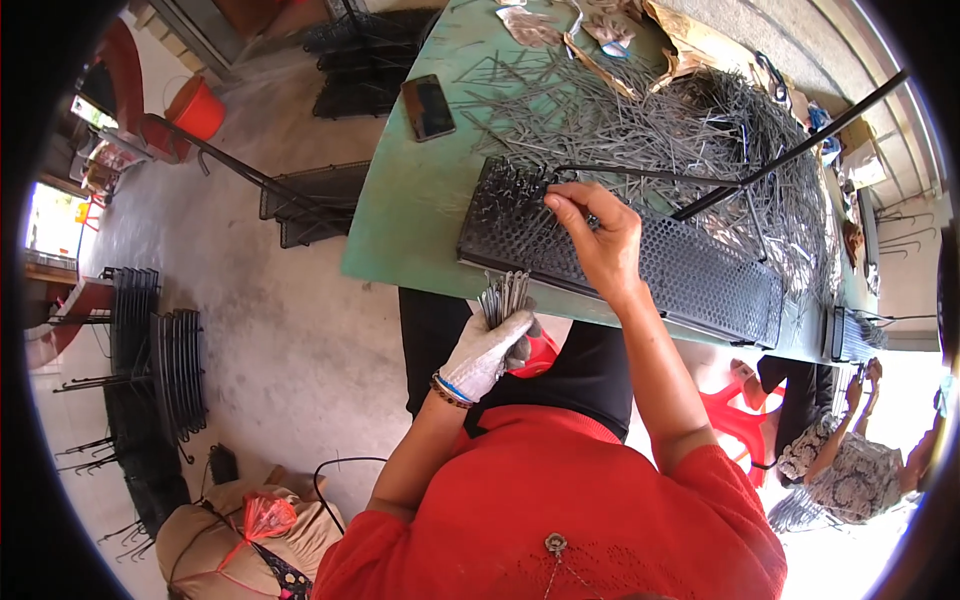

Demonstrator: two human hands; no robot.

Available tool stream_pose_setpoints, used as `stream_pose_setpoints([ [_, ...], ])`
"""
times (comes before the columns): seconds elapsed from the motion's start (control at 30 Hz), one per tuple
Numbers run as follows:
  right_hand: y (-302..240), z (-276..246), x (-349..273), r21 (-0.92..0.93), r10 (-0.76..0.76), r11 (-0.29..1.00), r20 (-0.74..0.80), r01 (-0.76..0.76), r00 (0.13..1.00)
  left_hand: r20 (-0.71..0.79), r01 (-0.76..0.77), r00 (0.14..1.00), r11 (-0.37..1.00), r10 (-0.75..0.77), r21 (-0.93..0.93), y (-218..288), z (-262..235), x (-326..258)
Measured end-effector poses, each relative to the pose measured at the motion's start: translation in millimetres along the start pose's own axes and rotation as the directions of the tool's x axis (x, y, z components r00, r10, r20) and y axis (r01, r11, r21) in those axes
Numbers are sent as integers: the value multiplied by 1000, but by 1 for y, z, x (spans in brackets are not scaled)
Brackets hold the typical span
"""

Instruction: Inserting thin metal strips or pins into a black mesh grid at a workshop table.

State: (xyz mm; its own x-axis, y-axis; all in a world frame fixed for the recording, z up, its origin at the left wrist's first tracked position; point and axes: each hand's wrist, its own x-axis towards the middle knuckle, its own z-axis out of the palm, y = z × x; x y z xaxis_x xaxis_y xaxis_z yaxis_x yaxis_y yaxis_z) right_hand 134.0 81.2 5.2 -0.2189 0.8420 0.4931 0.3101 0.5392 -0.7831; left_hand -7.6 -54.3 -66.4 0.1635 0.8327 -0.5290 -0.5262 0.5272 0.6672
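Note:
My left hand (pixel 487 352), in a pale work glove, is closed around a bundle of thin metal wire hooks (pixel 504 294) with looped ends pointing up. It is just below the front edge of the green table (pixel 400 215). My bare right hand (pixel 608 238) reaches over a long black perforated metal panel (pixel 700 268). Its thumb and forefinger pinch together above the panel's left part; what they hold is too small or hidden to make out. Several dark wire hooks (pixel 510 195) crowd that left end. Black rods slant up from the panel.
Behind the panel lies a big heap of loose wire pieces (pixel 640 125). A phone (pixel 428 108) rests on the table's left. Black racks (pixel 180 370) stand at left, near a red bucket (pixel 197 108). Another person (pixel 850 465) is at work on the right.

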Motion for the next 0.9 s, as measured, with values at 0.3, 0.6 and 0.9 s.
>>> stream_pose_setpoints([
  [0.3, 10, 2, 11, -93, -134, 985, 141, 148, 981, 18, -3, 1000, 1000, 3, 8, 2, 2, -1],
  [0.6, 13, -14, 23, -98, -257, 948, 320, 302, 912, 36, 19, 999, 1000, -20, 11, 2, 6, 2],
  [0.9, 20, -19, 20, 35, -210, 977, 353, 211, 912, -27, 29, 999, 999, -28, 33, 1, 7, 1],
])
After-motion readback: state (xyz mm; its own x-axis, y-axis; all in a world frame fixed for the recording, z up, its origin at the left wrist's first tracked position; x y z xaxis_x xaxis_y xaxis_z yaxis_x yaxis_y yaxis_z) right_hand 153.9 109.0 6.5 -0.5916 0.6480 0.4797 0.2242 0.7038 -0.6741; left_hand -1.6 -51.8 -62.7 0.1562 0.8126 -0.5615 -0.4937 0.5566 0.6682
